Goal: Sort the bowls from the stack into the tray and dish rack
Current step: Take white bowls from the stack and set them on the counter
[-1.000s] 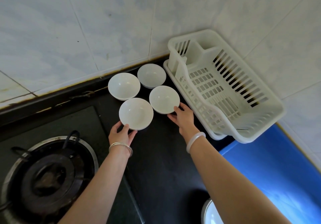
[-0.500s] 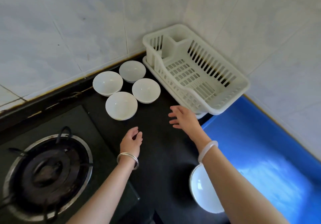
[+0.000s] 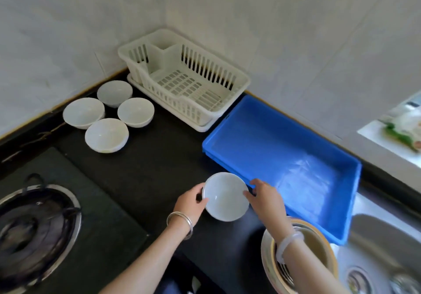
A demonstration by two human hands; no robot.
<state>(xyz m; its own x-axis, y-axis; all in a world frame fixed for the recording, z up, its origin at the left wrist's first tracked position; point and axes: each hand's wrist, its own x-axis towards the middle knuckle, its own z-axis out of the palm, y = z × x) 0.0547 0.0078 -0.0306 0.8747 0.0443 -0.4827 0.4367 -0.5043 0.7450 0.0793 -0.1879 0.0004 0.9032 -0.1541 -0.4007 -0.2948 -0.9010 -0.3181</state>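
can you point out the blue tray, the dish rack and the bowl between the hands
blue tray (image 3: 257, 143): head view, bare floor of the tray
dish rack (image 3: 182, 84): head view, slotted floor of the rack
white bowl (image 3: 224, 196): head view, inside of the bowl, between both hands

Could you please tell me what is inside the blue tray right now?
Nothing shows inside the blue tray: only its bare blue floor with glare. The right hand covers a bit of its near-left edge.
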